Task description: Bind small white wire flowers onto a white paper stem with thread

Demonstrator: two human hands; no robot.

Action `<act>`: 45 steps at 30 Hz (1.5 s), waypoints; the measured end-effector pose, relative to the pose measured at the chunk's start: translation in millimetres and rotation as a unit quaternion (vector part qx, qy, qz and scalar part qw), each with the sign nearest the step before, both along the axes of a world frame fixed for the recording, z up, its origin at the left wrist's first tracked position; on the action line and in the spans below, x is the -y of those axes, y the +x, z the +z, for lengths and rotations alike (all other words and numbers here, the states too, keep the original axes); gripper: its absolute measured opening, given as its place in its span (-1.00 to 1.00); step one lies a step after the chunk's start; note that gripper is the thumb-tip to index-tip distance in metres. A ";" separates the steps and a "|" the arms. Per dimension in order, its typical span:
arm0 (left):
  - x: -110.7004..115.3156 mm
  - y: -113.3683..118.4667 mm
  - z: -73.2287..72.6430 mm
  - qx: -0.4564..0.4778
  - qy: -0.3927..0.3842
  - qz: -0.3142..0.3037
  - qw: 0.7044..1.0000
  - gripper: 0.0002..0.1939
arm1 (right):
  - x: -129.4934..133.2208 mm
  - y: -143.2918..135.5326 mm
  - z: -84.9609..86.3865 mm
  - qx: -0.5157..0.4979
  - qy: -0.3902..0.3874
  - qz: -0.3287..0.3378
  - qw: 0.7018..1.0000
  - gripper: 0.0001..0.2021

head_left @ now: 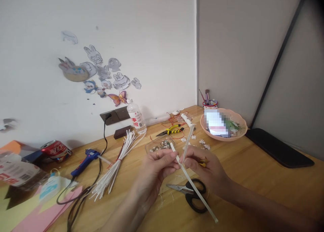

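Observation:
Between both hands is a white strip (196,189), bent or crossed near my fingertips, one part rising and a long end slanting down to the right. My left hand (159,168) pinches it between thumb and fingers. Close on the right, my right hand (206,166) pinches the strip where the parts meet; something yellow shows by its fingers. Black-handled scissors (188,189) lie under the hands. A bundle of white strips (117,168), tied in red, rests to the left. Behind the hands are yellow-black pliers (172,131) and a clear tray of small beads (160,146).
A blue glue gun (84,161) with a black cord, a red can (56,151), a glue bottle (50,187) and colored paper (48,211) occupy the left. A water bottle (136,117) stands by the wall. Right are a pink bowl (224,137) and black pad (279,148).

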State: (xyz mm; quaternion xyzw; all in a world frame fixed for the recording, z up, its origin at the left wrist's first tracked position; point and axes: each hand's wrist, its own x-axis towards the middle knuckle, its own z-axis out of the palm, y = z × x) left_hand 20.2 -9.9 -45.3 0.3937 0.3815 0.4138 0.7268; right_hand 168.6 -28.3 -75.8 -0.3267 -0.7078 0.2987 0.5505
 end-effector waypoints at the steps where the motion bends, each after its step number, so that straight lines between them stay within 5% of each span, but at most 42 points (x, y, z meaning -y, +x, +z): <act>1: -0.2 -0.3 -0.1 0.004 -0.005 0.000 1.000 -0.94 | -0.2 0.0 -0.2 0.000 0.001 0.000 1.000 -0.87; 34: 0.1 -1.1 -6.6 -0.010 0.010 -0.027 1.000 -0.92 | -4.1 -0.6 -5.6 0.002 -0.080 0.031 0.996 -0.88; 45: -8.5 1.2 -37.5 0.007 -0.060 -0.016 0.998 -0.87 | -13.1 -1.9 -24.3 0.049 -0.124 0.031 0.991 -0.88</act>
